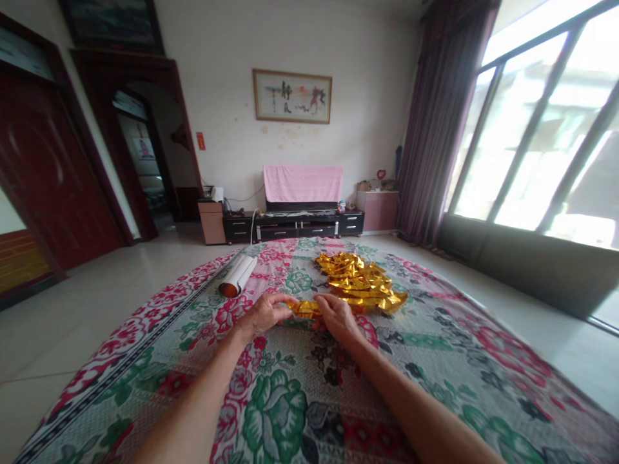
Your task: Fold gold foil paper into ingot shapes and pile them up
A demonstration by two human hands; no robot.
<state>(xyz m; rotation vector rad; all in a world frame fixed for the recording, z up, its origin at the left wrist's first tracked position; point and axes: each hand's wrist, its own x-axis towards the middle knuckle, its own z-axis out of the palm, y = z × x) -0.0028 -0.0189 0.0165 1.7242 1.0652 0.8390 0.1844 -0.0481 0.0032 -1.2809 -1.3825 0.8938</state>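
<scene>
A gold foil strip (304, 310) is held by the left hand (267, 313) and right hand (336, 317); beyond them, foil pieces (360, 283) are heaped rightward, 1 white roll (240, 273) laid leftward.

Foil pile (360, 277) blocking right, roll (240, 274) left, open cloth (285, 261) between

A creased gold strip (304, 310) is held crosswise between left hand (265, 313) and right hand (337, 318), similar pieces (358, 282) heaped beyond the latter.

Framed wall picture (292, 96): character "静" (284, 89) legible; red wall slip (200, 141) unreadable.
</scene>
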